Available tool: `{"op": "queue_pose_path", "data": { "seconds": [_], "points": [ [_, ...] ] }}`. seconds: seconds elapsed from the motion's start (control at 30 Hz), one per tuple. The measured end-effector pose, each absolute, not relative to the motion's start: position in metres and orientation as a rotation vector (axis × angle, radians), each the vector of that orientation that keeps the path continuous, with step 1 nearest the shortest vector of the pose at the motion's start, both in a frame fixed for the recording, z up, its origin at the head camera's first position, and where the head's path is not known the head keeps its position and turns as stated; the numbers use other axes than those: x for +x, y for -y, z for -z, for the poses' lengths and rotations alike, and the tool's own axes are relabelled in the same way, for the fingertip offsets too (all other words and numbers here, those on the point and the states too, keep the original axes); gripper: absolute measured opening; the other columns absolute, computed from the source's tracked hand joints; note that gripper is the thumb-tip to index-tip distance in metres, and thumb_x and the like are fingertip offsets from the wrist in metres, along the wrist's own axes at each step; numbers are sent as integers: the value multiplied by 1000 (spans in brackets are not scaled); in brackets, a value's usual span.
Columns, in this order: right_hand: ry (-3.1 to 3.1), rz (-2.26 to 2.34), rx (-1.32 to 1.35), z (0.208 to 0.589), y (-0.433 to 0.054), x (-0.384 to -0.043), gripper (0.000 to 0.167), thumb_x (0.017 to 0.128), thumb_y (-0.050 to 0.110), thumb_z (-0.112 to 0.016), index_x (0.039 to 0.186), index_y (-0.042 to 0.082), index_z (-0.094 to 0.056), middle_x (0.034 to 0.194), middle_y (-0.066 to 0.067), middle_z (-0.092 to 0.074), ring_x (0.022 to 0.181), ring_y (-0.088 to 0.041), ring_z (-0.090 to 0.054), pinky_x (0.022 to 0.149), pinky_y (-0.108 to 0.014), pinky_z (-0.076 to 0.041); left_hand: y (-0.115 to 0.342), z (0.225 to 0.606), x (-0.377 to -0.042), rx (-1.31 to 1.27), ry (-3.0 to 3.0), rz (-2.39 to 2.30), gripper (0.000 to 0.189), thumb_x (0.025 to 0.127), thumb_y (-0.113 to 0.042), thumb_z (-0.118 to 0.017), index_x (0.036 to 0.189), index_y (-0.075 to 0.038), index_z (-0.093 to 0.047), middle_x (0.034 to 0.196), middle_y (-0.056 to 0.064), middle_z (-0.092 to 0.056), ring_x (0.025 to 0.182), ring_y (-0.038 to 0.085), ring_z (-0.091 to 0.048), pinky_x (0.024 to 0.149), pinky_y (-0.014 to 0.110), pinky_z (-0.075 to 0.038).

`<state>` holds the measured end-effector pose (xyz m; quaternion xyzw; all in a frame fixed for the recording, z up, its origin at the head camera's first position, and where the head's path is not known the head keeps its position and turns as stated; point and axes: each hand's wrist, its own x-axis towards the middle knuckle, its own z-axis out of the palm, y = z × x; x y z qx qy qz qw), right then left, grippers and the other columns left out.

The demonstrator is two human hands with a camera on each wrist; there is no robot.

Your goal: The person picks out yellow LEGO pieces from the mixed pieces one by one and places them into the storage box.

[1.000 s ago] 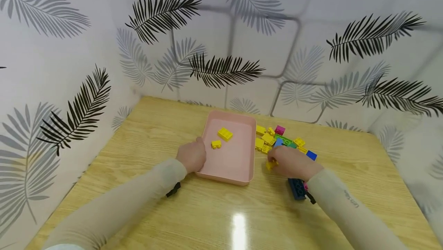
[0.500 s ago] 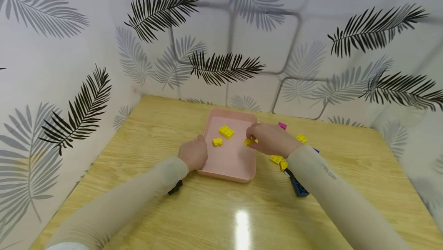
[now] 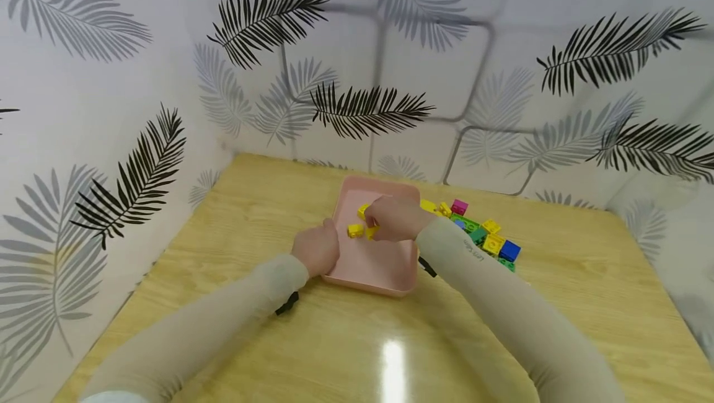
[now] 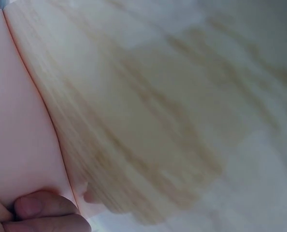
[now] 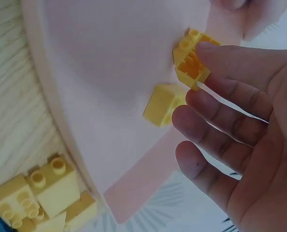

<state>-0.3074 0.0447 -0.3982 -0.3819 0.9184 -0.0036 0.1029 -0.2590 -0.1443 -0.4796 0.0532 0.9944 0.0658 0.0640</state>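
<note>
My left hand [image 3: 317, 248] grips the left rim of a shallow pink plastic tray [image 3: 365, 270]; in the left wrist view its curled fingers [image 4: 44, 205] lie against the tray wall. Over the tray, my right hand [image 3: 393, 218] pinches a yellow toy brick [image 5: 194, 60] between thumb and index finger, while the other fingers stay loosely bent. That brick's hollow underside shows in the right wrist view. Two more yellow bricks lie in the tray: a small one [image 3: 354, 230] and a larger one [image 3: 363, 211] partly covered by the right hand.
Right of the tray is a loose pile of toy bricks: yellow [image 3: 493, 243], a green plate [image 3: 464, 223], blue [image 3: 510, 250] and magenta [image 3: 460, 206]. The right sleeve [image 3: 480, 273] hides part of it. A leaf-patterned wall [image 3: 390, 161] borders the wooden table [image 3: 262, 204].
My right hand has carried a yellow brick from the pile leftward, over the tray's right wall to beside the bricks inside. The left hand has stayed on the rim.
</note>
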Motion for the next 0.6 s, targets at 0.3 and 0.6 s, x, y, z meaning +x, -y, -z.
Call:
{"op": "queue_pose_path", "data": {
  "seconds": [0.3, 0.6],
  "points": [
    [-2667, -9, -1091, 405, -33, -308, 10, 89, 24, -77, 97, 19, -73, 95, 7, -69, 78, -10, -60, 76, -29, -52, 139, 476, -257, 172, -3023, -184, 47, 101, -20, -51, 136, 11, -46, 74, 11, -64, 63, 21, -63, 57, 41, -56],
    [-2678, 37, -1107, 398, -41, -309, 19, 93, 24, -71, 111, 17, -74, 98, 3, -68, 84, -15, -57, 78, -32, -51, 141, 477, -260, 143, -3011, -162, 47, 104, -22, -48, 139, 10, -45, 80, 13, -66, 65, 21, -64, 58, 40, -55]
  ]
}}
